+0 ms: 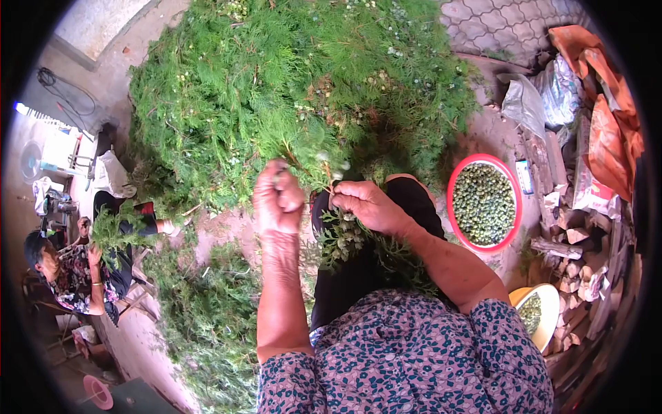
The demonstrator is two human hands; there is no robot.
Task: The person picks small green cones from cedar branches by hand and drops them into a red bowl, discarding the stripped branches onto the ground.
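Observation:
Over my lap, my right hand (372,207) pinches a green conifer sprig (345,238) that carries small pale cones and droops below the fingers. My left hand (279,199) is raised just left of it, fingers curled into a fist and slightly blurred. Small greyish spots show between those fingers, too smeared to name. A brown stem with pale tips (324,169) lies between the two hands, also partly blurred. Beyond them rises a large heap of cut evergreen branches (276,83), dotted with cones.
A red-rimmed basin (452,200) full of green cones stands at my right. Nearer me is a yellow basin (550,317) with more. Split firewood (569,283) and orange sacking (607,124) line the right side. More branches (207,310) lie left. Another person (79,276) sits there holding a branch.

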